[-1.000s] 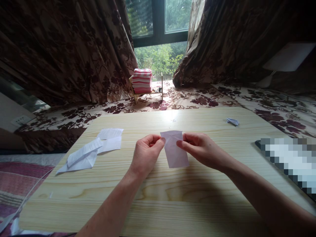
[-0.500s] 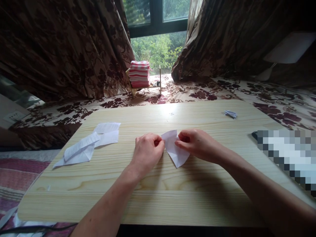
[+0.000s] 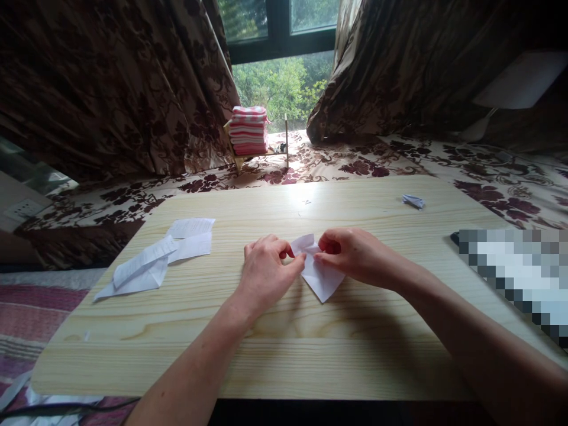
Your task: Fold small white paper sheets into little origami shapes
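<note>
A small white sheet of paper [image 3: 322, 283], creased and with one pointed corner toward me, is held just over the middle of the wooden table [image 3: 275, 367]. My left hand [image 3: 270, 266] is closed at the paper's left edge, thumb lying on its face. On the other side, my right hand [image 3: 355, 255] pinches the upper right part between thumb and bent fingers. The right fingers cover part of that edge.
Torn pieces of printed paper [image 3: 142, 266] lie at the table's left. A folded paper piece [image 3: 413, 202] rests at the far right, and a blurred-out dark-edged object [image 3: 510, 278] at the right edge. Striped folded cloths [image 3: 249, 131] stand on a small rack beyond the table.
My left thumb has moved right, onto the face of the paper. The paper has turned slightly, its lower corner shifting a little to the right. My right hand keeps its pinch.
</note>
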Tool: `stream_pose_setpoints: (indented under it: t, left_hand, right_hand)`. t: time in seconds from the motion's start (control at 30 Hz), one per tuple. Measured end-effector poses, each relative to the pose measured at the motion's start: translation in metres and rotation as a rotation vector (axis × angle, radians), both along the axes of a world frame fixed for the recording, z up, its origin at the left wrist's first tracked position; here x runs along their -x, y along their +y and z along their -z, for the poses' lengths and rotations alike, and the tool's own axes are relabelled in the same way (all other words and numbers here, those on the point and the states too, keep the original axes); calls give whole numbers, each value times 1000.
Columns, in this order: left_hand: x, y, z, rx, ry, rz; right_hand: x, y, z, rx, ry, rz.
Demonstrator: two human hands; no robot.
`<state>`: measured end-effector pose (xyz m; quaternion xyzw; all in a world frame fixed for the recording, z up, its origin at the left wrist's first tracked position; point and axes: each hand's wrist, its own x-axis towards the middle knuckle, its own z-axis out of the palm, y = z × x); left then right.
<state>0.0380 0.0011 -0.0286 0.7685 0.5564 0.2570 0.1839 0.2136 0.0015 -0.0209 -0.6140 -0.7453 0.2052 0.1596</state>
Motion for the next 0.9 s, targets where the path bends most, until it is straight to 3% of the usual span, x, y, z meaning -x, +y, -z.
stream_pose_setpoints:
  t: [0.2, 0.4, 0.5, 0.6, 0.77, 0.9]
  left_hand:
    - [-1, -1, 2, -34, 18, 11]
    - [-1, -1, -7, 73, -276, 11]
    - [-3, -4, -13, 97, -358, 9]
    - [-4, -6, -16, 108, -424, 31]
    - [-1, -5, -10, 269, -564, 103]
    - [0, -3, -8, 388, -709, 82]
  right_hand:
    - [-6, 1, -4, 6, 23, -8]
    - [-11, 4, -16, -235, 345, 29]
    - [-6, 1, -18, -220, 424, -75]
    - [0, -2, -17, -212, 465, -59]
    - [5, -3, -18, -247, 620, 21]
    - [5, -2, -18, -241, 649, 22]
